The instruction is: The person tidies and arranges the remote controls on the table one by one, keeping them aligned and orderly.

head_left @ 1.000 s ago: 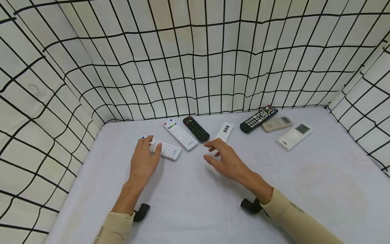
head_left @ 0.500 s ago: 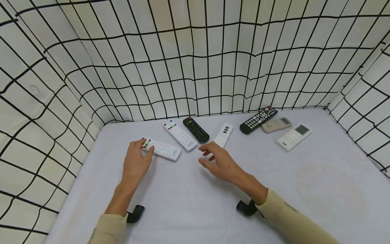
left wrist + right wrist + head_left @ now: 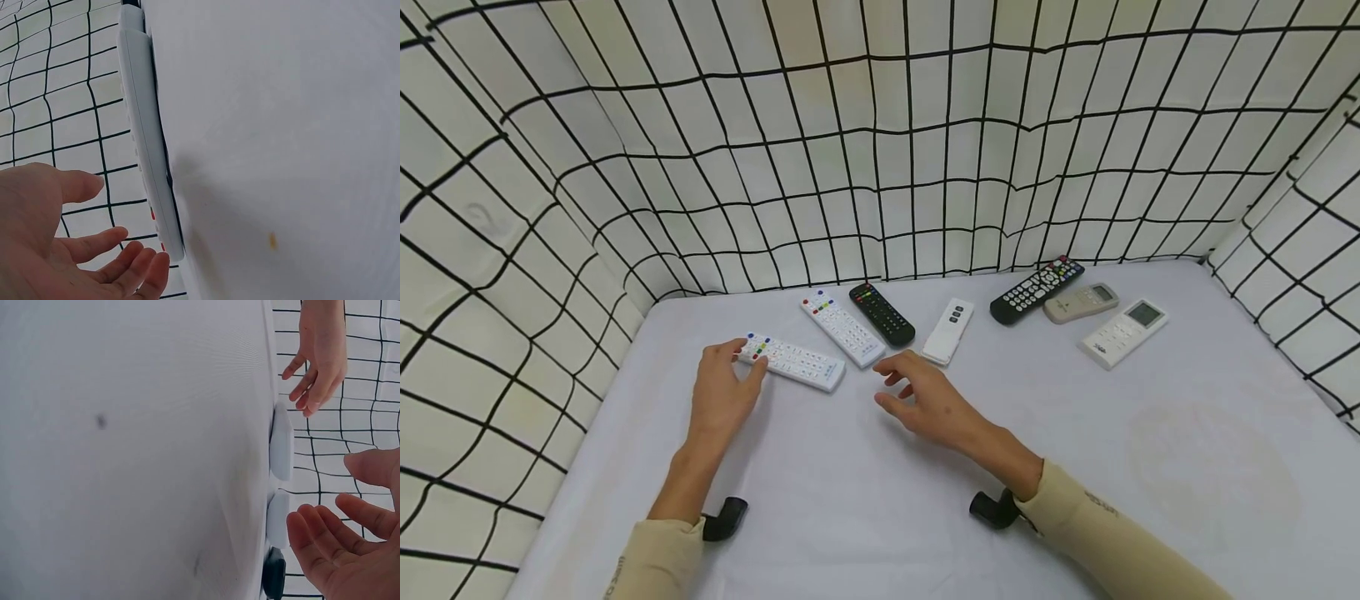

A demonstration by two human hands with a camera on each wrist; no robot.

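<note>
My left hand [image 3: 722, 396] is at the left end of a white remote control [image 3: 797, 362] with coloured buttons, its fingers loosely bent. In the left wrist view the thumb and fingers of that hand [image 3: 94, 244] are spread apart, with fingertips right by the end of the white remote [image 3: 147, 137]. My right hand [image 3: 928, 404] hovers with relaxed, slightly bent fingers and holds nothing. Close beyond it lie a second white remote [image 3: 844, 329], a black remote [image 3: 883, 315] and a small white remote [image 3: 948, 331] with a few dark buttons.
At the right back lie a larger black remote [image 3: 1037, 290], a beige remote [image 3: 1082, 303] with a small screen and a white air-conditioner remote [image 3: 1124, 333]. All rest on a white cloth-covered table [image 3: 865, 517]. Walls of black grid netting [image 3: 895, 167] over white sheeting enclose it.
Both hands have drifted left and slightly toward the front. The left hand has slid from over the white remote to its left end, uncovering its buttons. The remotes stay in place.
</note>
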